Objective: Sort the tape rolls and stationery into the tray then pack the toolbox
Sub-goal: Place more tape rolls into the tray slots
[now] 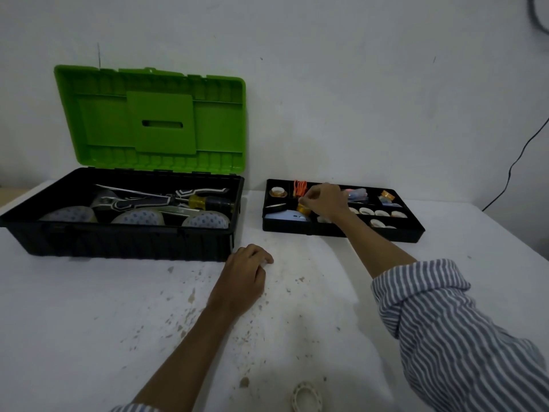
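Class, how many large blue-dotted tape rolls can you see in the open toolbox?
3, in a row along the front wall of the toolbox: left roll, middle roll, right roll. Others may lie hidden beneath the tools.

A white tape roll (307, 396) at the near edge of the desk (118, 307) is cut off by the picture's bottom edge. The middle compartments of the tray (291, 225) are partly hidden by the right hand (325, 200), and whether the small gold roll (303, 207) under its fingertips is pinched or merely touched cannot be told.
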Demonstrator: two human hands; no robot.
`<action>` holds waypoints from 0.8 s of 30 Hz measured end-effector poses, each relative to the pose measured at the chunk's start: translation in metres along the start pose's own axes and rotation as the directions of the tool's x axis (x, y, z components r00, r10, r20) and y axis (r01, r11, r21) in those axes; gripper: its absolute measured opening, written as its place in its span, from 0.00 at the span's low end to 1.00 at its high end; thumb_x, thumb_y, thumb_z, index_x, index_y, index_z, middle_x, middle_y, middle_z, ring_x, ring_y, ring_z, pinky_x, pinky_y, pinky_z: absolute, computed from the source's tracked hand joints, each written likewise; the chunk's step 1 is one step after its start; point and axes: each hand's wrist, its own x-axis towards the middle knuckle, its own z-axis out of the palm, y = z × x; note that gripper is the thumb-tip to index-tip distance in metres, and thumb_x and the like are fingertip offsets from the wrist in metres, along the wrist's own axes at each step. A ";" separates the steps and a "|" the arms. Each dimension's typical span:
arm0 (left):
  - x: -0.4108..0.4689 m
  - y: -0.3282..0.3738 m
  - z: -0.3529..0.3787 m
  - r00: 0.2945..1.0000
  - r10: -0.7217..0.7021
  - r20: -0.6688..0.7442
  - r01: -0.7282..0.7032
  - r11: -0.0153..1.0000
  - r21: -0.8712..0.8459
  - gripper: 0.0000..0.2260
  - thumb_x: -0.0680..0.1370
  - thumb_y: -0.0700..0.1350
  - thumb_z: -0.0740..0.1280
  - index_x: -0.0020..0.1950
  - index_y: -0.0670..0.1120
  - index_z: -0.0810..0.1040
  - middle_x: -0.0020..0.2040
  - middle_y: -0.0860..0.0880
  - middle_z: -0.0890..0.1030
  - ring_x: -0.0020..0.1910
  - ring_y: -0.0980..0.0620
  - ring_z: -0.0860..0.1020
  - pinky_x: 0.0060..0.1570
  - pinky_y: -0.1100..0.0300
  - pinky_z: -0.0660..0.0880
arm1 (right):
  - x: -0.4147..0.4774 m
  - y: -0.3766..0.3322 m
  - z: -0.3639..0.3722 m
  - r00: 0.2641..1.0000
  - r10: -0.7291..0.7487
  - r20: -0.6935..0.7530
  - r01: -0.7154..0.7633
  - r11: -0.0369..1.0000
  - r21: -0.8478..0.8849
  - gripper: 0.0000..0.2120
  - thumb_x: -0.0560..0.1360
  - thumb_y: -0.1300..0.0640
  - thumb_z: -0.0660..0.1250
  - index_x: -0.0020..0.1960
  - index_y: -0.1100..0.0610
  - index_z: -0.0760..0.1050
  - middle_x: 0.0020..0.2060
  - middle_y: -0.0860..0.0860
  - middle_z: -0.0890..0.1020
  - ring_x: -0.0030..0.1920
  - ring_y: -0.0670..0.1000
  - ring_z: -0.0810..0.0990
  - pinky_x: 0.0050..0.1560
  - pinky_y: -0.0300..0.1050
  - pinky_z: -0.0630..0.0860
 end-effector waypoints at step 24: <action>-0.001 0.000 0.000 1.000 -0.014 -0.011 0.014 1.000 -0.007 0.14 0.71 0.37 0.56 0.49 0.45 0.78 0.49 0.50 0.78 0.48 0.53 0.74 0.53 0.57 0.71 | 0.030 -0.035 0.029 0.988 -0.133 -0.073 0.103 0.941 -0.322 0.10 0.77 0.55 0.64 0.55 0.48 0.81 0.51 0.52 0.82 0.57 0.56 0.70 0.48 0.49 0.55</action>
